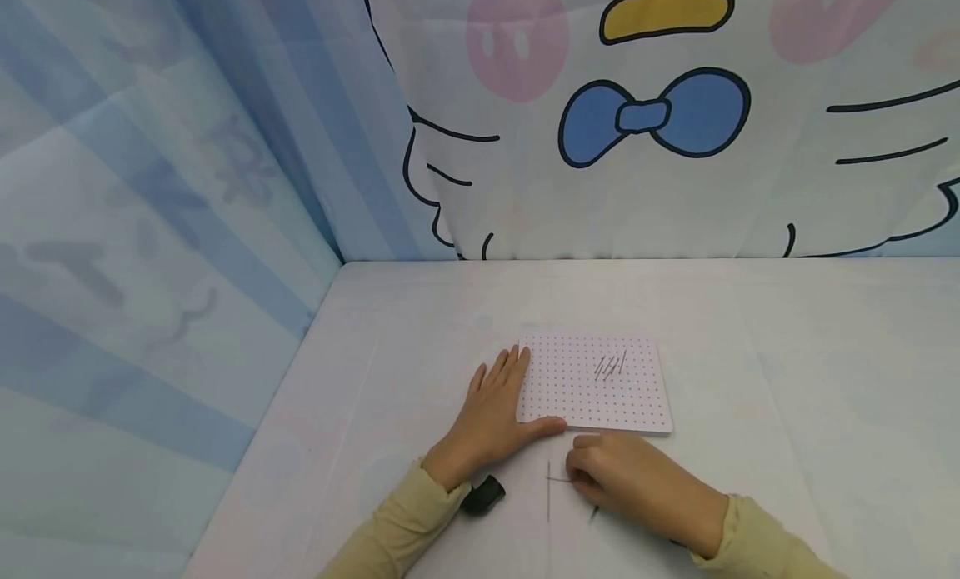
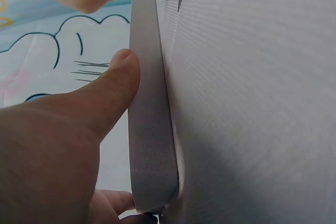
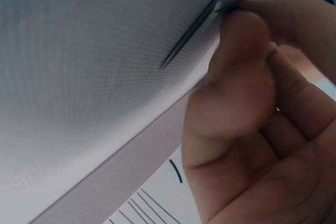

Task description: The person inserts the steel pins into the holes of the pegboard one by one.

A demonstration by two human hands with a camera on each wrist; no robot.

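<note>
A white board (image 1: 555, 387) with rows of small holes lies flat on the table. Several thin pins (image 1: 611, 366) stand in it, right of its middle. My left hand (image 1: 491, 416) is spread at the board's left side, its thumb against the front edge, as the left wrist view also shows. Just in front of the board, my right hand (image 1: 633, 479) pinches a thin pin (image 1: 557, 479) between thumb and finger; most of this pin is hidden by the fingers. Another pin (image 1: 548, 504) lies on the cloth beside that hand, seen in the right wrist view as a dark needle-like rod (image 3: 194, 30).
A small dark thin piece (image 1: 595, 512) shows under the right hand. A black device (image 1: 483, 496) sits at the left wrist. White cloth (image 1: 787, 379) covers the table, and a printed curtain (image 1: 517, 187) hangs behind it, with another at the left.
</note>
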